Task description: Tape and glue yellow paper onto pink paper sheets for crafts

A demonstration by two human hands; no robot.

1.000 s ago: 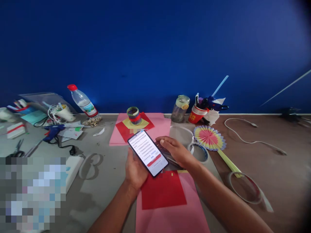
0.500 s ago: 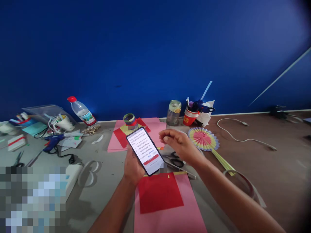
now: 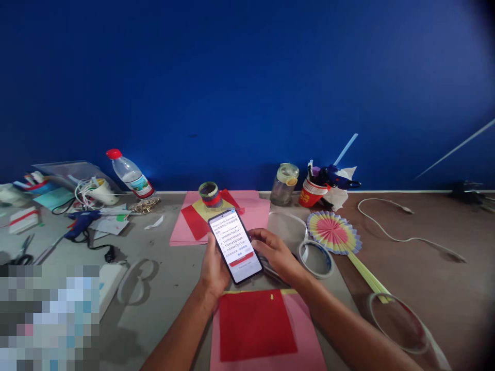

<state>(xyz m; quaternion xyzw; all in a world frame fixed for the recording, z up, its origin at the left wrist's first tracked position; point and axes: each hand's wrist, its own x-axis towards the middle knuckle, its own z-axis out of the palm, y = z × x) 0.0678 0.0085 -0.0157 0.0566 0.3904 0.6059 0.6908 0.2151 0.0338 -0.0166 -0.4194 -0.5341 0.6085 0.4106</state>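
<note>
My left hand (image 3: 215, 265) is closed around the left side of a smartphone (image 3: 237, 252), which tilts with its lit screen towards me. On the screen are lines of text, a list of numbers and a red button. My right hand (image 3: 276, 255) has curled fingers at the phone's right edge and seems to grip it there; its fingertips are partly hidden. Below the phone lies a red sheet (image 3: 257, 327) on pink paper (image 3: 309, 355). Behind it, a roll of tape (image 3: 210, 195) rests on yellow, red and pink paper (image 3: 249, 203).
A pleated paper fan (image 3: 334, 232), a tape roll (image 3: 315, 259) and a white cable (image 3: 390, 234) lie to the right. At the back stand a jar (image 3: 285, 185), a red cup (image 3: 311, 193) and a tilted bottle (image 3: 133, 178). A blue glue gun (image 3: 81, 224) lies left.
My right hand has come down and left to the phone's right edge. The phone has shifted slightly right and down. A tape roll beside my right forearm now shows.
</note>
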